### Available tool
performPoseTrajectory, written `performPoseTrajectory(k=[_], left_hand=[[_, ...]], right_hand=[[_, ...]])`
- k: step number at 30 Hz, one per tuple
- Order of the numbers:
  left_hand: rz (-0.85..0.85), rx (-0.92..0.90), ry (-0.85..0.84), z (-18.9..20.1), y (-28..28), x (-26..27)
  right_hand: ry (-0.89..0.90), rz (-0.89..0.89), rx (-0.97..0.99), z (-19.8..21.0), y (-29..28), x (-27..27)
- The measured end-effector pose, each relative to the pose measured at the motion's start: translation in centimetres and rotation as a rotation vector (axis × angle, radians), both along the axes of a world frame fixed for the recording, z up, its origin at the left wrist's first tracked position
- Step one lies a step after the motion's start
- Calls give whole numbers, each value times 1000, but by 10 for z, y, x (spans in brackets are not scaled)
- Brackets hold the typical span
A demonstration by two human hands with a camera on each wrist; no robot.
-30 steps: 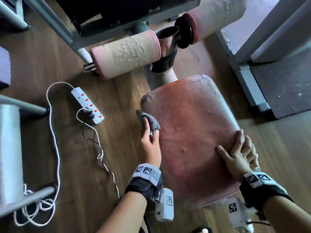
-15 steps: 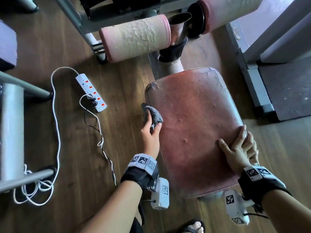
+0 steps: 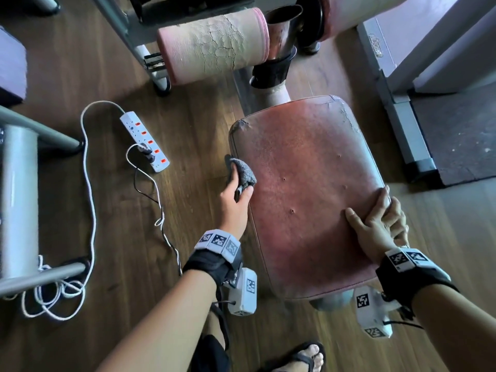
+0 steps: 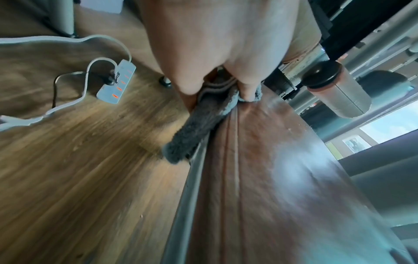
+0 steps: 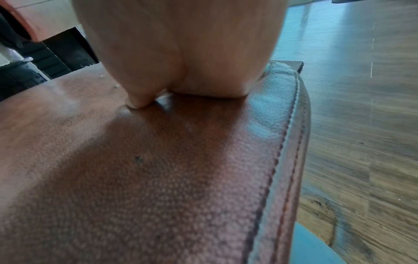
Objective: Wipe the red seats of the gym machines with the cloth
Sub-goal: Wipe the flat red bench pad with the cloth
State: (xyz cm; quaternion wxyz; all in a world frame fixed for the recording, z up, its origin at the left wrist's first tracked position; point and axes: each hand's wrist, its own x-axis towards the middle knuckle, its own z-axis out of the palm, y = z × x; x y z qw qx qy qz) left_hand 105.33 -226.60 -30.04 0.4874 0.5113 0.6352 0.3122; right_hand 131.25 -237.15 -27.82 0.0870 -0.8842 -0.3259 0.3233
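Observation:
The worn red seat (image 3: 303,189) of the gym machine fills the middle of the head view. My left hand (image 3: 236,200) grips a folded grey cloth (image 3: 243,171) and holds it against the seat's left edge, about a third of the way down from the far corner. In the left wrist view the cloth (image 4: 196,125) hangs over the side seam of the seat (image 4: 260,178), pinched by my fingers (image 4: 246,89). My right hand (image 3: 375,221) holds the seat's right edge, with the thumb on top and the fingers curled over the side. The right wrist view shows the thumb (image 5: 138,100) pressing into the leather (image 5: 158,169).
A white power strip (image 3: 145,142) and its looping cable (image 3: 88,183) lie on the wooden floor to the left. Cracked pink foam rollers (image 3: 212,47) and the machine's post stand beyond the seat. Grey frame tubes (image 3: 18,197) are at far left, a dark mat (image 3: 456,138) at right.
The head view has shifted, so the seat sits lower and more central. My left hand with the cloth has slid slightly toward me along the left edge. The right hand keeps its hold.

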Motion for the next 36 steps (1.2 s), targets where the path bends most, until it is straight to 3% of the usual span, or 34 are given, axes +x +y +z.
performPoseTrajectory(k=[3, 6, 10, 14, 18, 22, 28, 36], left_hand=[[-43, 37, 90, -1, 19, -9], [-25, -3, 75, 9, 22, -1], [34, -60, -78, 17, -21, 9], [120, -52, -109, 20, -76, 17], [211, -3, -89, 13, -65, 16], [180, 19, 9, 9, -67, 12], [196, 83, 34, 5, -104, 18], [132, 83, 33, 2, -77, 11]], right_hand=[[-3, 8, 4, -2, -1, 2], [28, 10, 22, -1, -1, 4], [58, 45, 58, 1, -9, 10], [58, 74, 106, 11, -23, 15], [-65, 239, 100, 13, -44, 10], [-89, 359, 80, 6, -68, 5], [-22, 367, 6, 2, -68, 2], [6, 349, -30, 9, -64, -2]])
